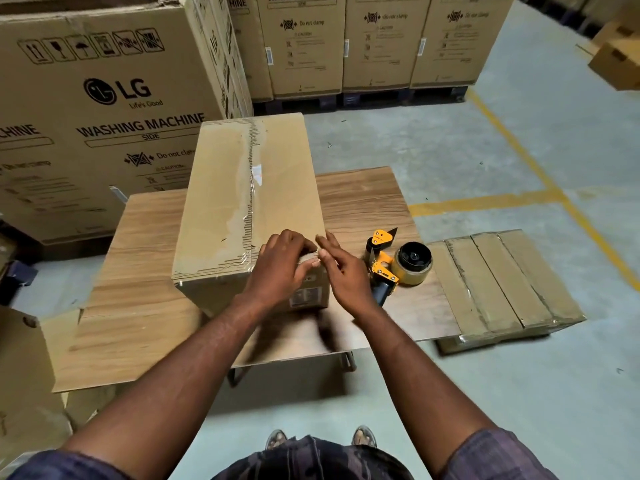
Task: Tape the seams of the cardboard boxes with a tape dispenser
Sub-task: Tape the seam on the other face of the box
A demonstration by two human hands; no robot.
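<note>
Head: left hand (282,271) on box (221,188) edge

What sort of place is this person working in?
Most likely a warehouse: tall washing machine cartons stand in a row on dark pallets, yellow lines mark the concrete floor, and a tape dispenser lies on the wooden table.

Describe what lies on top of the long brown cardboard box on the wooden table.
A strip of clear tape runs along its top seam; the left hand and right hand meet at its near right corner, covering it.
</note>
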